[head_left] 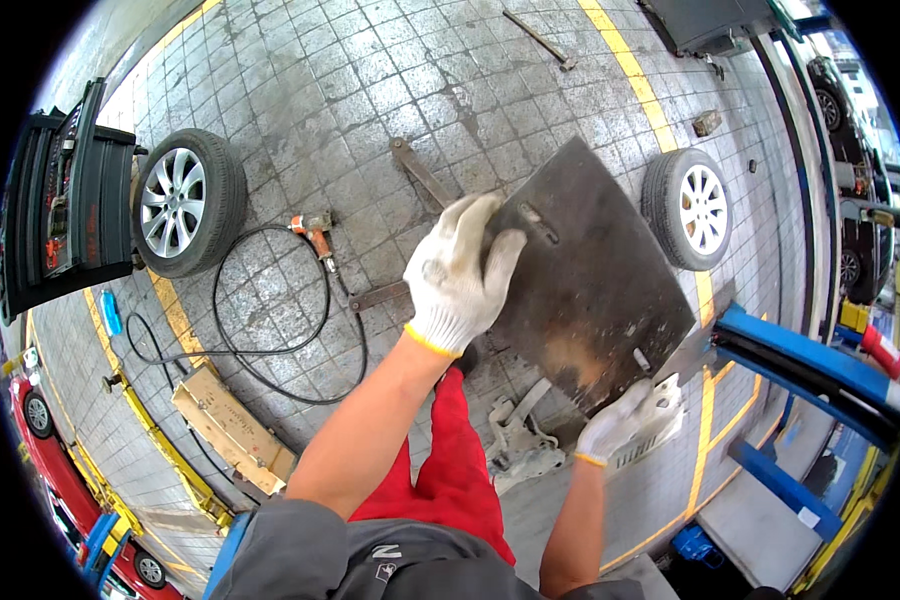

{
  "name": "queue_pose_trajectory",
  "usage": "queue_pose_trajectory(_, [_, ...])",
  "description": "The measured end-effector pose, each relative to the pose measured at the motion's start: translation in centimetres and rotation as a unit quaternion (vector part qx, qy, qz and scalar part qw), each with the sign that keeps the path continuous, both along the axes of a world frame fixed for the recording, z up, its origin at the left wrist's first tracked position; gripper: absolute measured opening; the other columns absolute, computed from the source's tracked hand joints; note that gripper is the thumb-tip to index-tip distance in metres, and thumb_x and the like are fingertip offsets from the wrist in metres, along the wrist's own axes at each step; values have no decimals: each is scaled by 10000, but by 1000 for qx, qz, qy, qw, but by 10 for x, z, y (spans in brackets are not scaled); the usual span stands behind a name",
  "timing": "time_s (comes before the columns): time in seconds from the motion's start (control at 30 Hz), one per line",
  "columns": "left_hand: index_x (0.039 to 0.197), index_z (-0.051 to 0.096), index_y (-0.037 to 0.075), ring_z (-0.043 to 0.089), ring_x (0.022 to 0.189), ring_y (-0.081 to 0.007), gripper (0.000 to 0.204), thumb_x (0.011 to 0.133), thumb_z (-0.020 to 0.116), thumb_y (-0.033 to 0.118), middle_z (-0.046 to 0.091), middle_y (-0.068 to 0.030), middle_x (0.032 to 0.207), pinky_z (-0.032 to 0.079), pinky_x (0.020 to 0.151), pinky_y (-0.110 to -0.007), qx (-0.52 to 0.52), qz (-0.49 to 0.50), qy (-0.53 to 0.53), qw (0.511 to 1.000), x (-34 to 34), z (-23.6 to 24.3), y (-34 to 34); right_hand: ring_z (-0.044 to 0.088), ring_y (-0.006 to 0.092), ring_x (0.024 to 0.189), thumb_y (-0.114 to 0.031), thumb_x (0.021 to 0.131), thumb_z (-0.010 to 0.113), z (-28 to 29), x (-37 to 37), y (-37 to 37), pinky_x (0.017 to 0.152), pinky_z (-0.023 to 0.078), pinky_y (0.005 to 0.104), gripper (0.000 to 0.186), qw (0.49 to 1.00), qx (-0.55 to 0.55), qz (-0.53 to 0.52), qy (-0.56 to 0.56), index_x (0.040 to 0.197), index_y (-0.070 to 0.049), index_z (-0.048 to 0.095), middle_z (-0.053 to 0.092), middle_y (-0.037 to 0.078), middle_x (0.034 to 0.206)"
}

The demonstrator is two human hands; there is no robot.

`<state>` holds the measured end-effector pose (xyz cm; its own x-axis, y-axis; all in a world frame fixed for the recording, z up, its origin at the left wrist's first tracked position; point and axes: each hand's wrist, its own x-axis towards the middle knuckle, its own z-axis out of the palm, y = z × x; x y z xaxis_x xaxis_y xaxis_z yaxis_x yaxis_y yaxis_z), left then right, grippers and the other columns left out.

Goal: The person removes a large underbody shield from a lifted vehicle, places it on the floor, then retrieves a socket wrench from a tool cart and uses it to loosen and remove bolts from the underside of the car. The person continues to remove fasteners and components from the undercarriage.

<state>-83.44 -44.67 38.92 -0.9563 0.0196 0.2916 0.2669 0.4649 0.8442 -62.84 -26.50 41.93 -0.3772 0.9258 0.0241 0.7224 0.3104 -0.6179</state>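
Observation:
My left hand (458,280), in a white knit glove with a yellow cuff, grips the upper left side of a dark, square metal plate (598,275). My right hand (625,420), also gloved, holds the plate's lower edge near a small slot. The plate is raised in front of me, with rust-brown staining on its lower part and a long slot near the top. Partly behind it are two flat steel bars (420,170) with bolt ends. A pale metal casting (520,440) shows below the plate, beside my red-trousered legs; what it rests on is unclear.
Two alloy wheels with tyres (175,205) (698,205) lie either side. An orange air tool (315,235) with coiled hose, a long box (225,430), a black cabinet (60,210) and a long-handled tool (540,40) are on the tiled floor. Blue lift arms (810,365) stand right; cars line both sides.

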Motion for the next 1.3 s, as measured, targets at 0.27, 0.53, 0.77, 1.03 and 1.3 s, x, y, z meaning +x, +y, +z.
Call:
queue_pose_trajectory(0.27, [1289, 678, -33, 771, 939, -358, 370, 944, 705, 100, 742, -246, 1177, 615, 861, -411, -17, 13, -13, 1000, -9, 7, 15, 591, 443, 1309, -424, 1149, 441, -13, -24, 64, 1120, 442, 462, 623, 996, 34, 62, -60, 1508, 82, 501, 608, 321, 1435])
queue_pose_trajectory(0.53, [1332, 679, 21, 742, 1109, -367, 337, 1043, 645, 190, 741, -217, 1232, 580, 966, -422, -5, 89, -61, 994, -55, 7, 70, 600, 398, 1325, -401, 1140, 484, -45, -87, 153, 1119, 456, 440, 565, 990, 10, 137, 18, 1480, 46, 552, 621, 298, 1434])
queue_pose_trajectory(0.77, [1463, 629, 70, 647, 1333, -310, 456, 1127, 545, 366, 648, -145, 1487, 529, 1087, -415, 15, 85, -160, 983, -120, -15, 105, 627, 492, 1277, -495, 1105, 473, -9, -178, 172, 1061, 492, 547, 581, 992, -39, 113, -29, 1558, -131, 483, 637, 277, 1423])
queue_pose_trajectory(1.03, [1405, 641, 154, 646, 1277, -336, 328, 1095, 538, 180, 652, -95, 1429, 573, 1007, -443, -380, 50, 45, 923, -188, -15, 133, 680, 394, 1105, -409, 1135, 426, 9, -254, 203, 989, 511, 488, 437, 969, 31, 242, 36, 1340, -83, 633, 695, 209, 1242])
queue_pose_trajectory(1.3, [1364, 666, 109, 712, 1184, -369, 491, 1073, 534, 481, 739, -161, 1306, 532, 1028, -453, -66, 135, -130, 980, -291, 6, 138, 648, 494, 1201, -499, 1110, 476, -19, -357, 209, 1021, 499, 527, 583, 986, -4, 159, 39, 1391, -4, 604, 682, 310, 1300])
